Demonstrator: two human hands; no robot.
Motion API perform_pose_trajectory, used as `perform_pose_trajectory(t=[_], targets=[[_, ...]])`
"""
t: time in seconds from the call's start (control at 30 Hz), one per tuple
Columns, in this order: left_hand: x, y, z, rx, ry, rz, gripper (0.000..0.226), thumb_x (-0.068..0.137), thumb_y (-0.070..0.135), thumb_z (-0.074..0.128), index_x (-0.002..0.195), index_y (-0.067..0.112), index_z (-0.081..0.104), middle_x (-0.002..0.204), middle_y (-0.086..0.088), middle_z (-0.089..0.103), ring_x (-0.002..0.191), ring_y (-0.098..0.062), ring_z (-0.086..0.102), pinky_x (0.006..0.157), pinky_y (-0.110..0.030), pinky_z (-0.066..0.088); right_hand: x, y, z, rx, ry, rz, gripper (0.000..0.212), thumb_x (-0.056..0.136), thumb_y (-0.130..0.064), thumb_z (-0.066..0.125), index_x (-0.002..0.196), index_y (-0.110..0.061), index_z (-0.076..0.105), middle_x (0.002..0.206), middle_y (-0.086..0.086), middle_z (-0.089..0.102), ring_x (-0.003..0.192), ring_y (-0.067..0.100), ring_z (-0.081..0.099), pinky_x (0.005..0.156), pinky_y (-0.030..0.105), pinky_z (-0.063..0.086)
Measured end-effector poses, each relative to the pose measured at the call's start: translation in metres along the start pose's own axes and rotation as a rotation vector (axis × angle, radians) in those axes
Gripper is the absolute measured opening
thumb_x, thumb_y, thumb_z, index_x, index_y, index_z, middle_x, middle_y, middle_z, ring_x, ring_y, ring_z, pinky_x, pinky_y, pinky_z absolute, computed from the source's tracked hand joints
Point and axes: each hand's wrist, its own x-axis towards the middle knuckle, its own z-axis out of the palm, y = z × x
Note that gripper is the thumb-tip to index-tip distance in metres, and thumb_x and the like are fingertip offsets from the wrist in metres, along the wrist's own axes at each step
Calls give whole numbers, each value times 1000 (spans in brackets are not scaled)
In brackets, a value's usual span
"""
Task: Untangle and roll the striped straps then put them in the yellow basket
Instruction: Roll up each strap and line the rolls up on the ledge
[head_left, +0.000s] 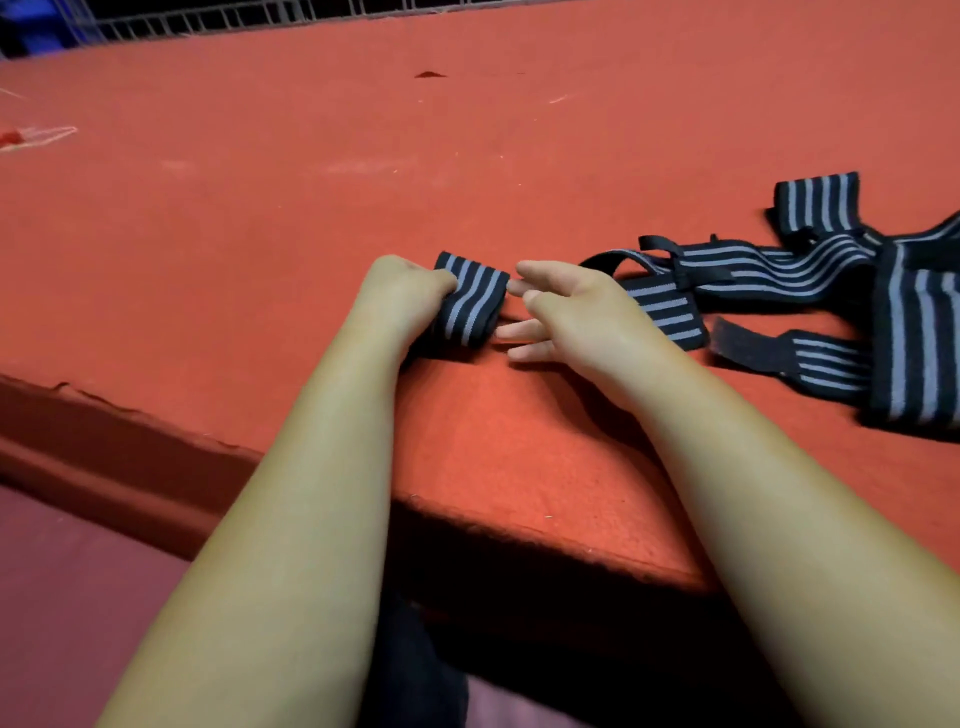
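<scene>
A rolled black strap with grey stripes (471, 301) rests on the red felt table (311, 208) near its front edge. My left hand (400, 296) grips the roll from its left side. Just right of the roll, my right hand (566, 306) has its fingers spread, the fingertips close to or touching the roll's right end. A tangle of several loose striped straps (810, 270) lies to the right, reaching the frame's edge. One strap end (670, 312) sticks out from behind my right hand. No yellow basket is in view.
The table's front corner (519, 525) drops off just under my forearms. A wire grid (208, 18) runs along the far edge. Thin white threads and a red scrap (31, 136) lie at the far left. A small dark mark (429, 75) sits near the back.
</scene>
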Motion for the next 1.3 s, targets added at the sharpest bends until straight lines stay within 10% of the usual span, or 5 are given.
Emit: perform_pose_trajectory(t=[0.4, 0.7, 0.93, 1.1, 1.3], targets=[[-16, 21, 19, 376, 327, 562, 38, 91, 5, 58, 125, 15, 72, 130, -8, 68, 126, -33, 57, 107, -38, 44, -14, -14, -30, 101, 219, -91, 36, 104, 0, 42, 116, -13, 73, 109, 2, 81, 66, 16, 73, 55, 34, 61], [-54, 37, 83, 411, -332, 709, 76, 80, -6, 60, 143, 37, 61, 159, 1, 41, 145, -22, 49, 122, -37, 40, -22, -1, -91, -389, 480, 9, 44, 86, -2, 45, 109, -25, 75, 106, -4, 79, 98, 17, 74, 90, 38, 61], [-55, 58, 91, 431, -214, 631, 16, 78, 16, 87, 88, 14, 76, 87, -8, 75, 74, -21, 73, 74, -40, 61, -25, 14, -108, -813, 256, 191, 69, 92, -37, 64, 157, -22, 47, 157, 11, 47, 147, 38, 43, 123, 45, 38], [-52, 63, 88, 443, -307, 598, 29, 70, 33, 94, 79, 13, 75, 77, -9, 74, 68, -22, 73, 57, -40, 57, -22, 19, -116, -872, 325, 182, 62, 89, -36, 69, 146, -17, 53, 138, 7, 64, 133, 36, 54, 112, 44, 46], [-58, 62, 90, 35, -252, 277, 55, 83, 78, 70, 92, 25, 83, 87, -5, 81, 87, -28, 80, 81, -56, 66, -22, 20, -123, -562, 367, 87, 13, 93, -16, 64, 98, -21, 75, 82, -1, 75, 73, 21, 71, 78, 37, 60]])
